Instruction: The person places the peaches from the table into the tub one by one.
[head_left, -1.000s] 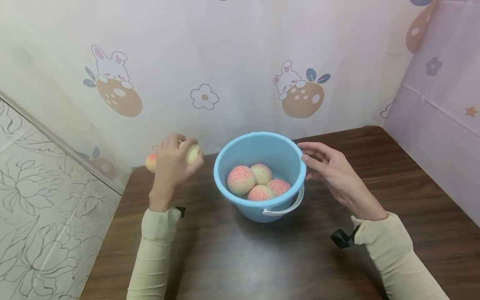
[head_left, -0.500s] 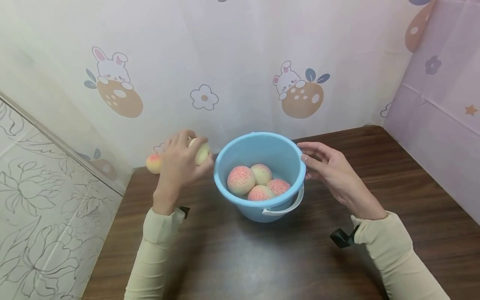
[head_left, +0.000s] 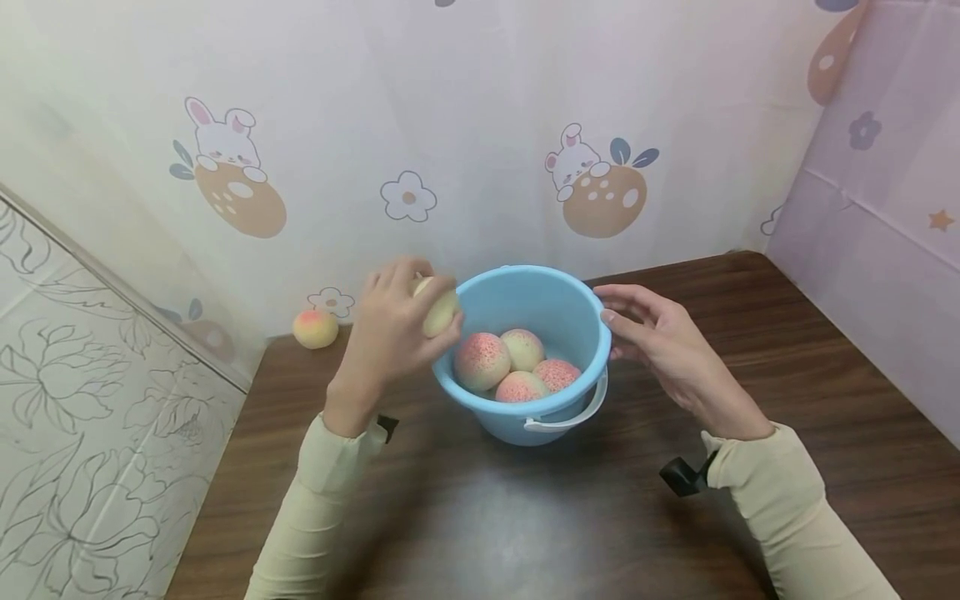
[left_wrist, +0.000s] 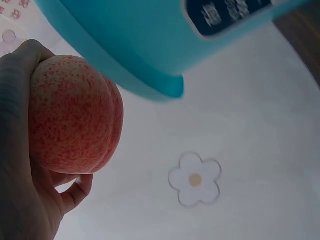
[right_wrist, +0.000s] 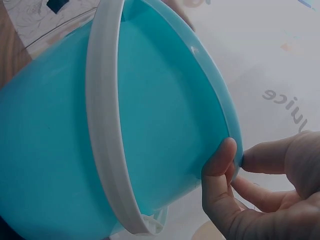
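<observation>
My left hand (head_left: 397,321) holds a peach (head_left: 438,308) just at the left rim of a light blue bucket (head_left: 536,427). In the left wrist view the peach (left_wrist: 75,115) is pale with dense red speckles, and the bucket's lip (left_wrist: 170,86) is close beside it. Several peaches (head_left: 482,361), pale with pink speckles, lie at the bottom of the bucket. My right hand (head_left: 667,342) is at the bucket's right rim. In the right wrist view its thumb (right_wrist: 220,157) and a finger pinch the rim (right_wrist: 231,115).
A smaller yellow fruit (head_left: 315,330) with a red-orange top sits at the table's back left. The bucket's white handle (head_left: 573,417) hangs down in front. The dark wood table (head_left: 480,517) meets a printed cloth (head_left: 480,117) at the back.
My left hand has moved right with the peach, from beside the smaller fruit to the bucket's left rim. The smaller fruit has come into full view. My right hand and the bucket stay put.
</observation>
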